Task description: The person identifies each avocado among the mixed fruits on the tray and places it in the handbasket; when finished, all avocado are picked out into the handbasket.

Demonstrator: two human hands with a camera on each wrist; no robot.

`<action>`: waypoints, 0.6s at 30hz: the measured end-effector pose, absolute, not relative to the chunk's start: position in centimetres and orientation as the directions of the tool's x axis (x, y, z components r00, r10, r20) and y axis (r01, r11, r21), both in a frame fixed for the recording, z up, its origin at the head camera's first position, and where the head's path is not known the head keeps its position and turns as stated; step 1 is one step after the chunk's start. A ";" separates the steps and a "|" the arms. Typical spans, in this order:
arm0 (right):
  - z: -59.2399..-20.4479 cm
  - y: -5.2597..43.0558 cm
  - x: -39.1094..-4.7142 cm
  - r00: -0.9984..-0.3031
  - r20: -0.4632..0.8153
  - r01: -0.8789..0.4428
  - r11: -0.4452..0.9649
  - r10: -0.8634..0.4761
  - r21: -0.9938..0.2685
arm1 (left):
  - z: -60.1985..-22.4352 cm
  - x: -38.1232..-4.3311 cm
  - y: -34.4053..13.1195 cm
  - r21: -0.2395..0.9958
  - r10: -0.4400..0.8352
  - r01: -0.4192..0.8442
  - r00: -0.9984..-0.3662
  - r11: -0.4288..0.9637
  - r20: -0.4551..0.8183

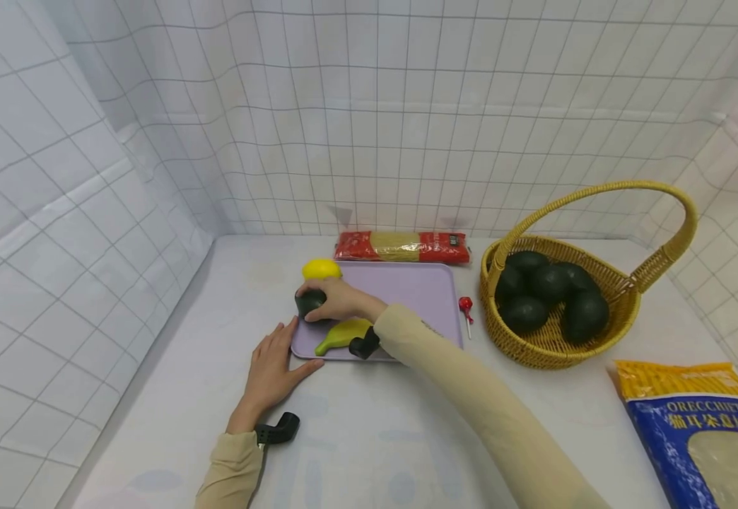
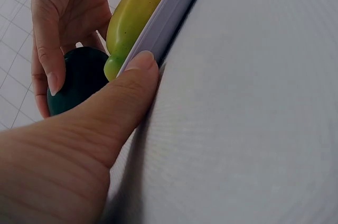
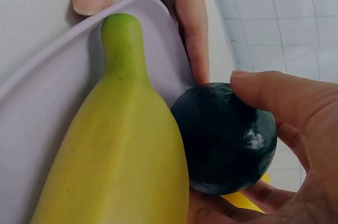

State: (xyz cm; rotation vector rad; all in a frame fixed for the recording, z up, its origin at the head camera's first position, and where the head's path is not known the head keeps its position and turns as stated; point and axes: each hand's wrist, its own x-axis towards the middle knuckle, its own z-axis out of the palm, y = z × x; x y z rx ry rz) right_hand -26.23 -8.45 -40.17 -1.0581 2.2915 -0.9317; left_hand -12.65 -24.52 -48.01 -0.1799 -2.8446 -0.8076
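My right hand [image 1: 338, 300] grips a dark green avocado [image 3: 224, 138] at the left side of the lilac tray [image 1: 407, 291], thumb on one side and fingers round the other. At the tray's near left corner rests my left hand [image 1: 272, 369], its fingers extended along the left side and its thumb [image 2: 141, 61] against the front edge. A yellow banana [image 1: 343, 335] with a green tip lies in the tray along the front, beside the avocado. Behind the right hand, a yellow lemon [image 1: 321, 269] sits at the far left corner.
A wicker basket [image 1: 522, 351] with a tall handle holds several avocados [image 1: 550, 283] on the right. Between it and the tray lies a red lollipop [image 1: 466, 305]. A red noodle packet [image 1: 401, 247] lies behind the tray, and an orecchiette bag [image 1: 700, 424] is at the near right.
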 end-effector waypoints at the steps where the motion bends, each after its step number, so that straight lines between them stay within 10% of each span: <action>1: -40.3 -8.3 -26.3 -0.613 -0.114 -0.462 0.472 -0.782 -0.751 | -48.0 -12.7 -24.5 0.509 0.069 0.166 -0.976 0.845 0.205; 18: -40.4 -6.6 -26.9 -0.610 -0.220 -0.024 0.296 -0.761 -0.955 | -47.8 -12.6 -24.4 0.502 0.067 0.148 -0.982 0.852 0.176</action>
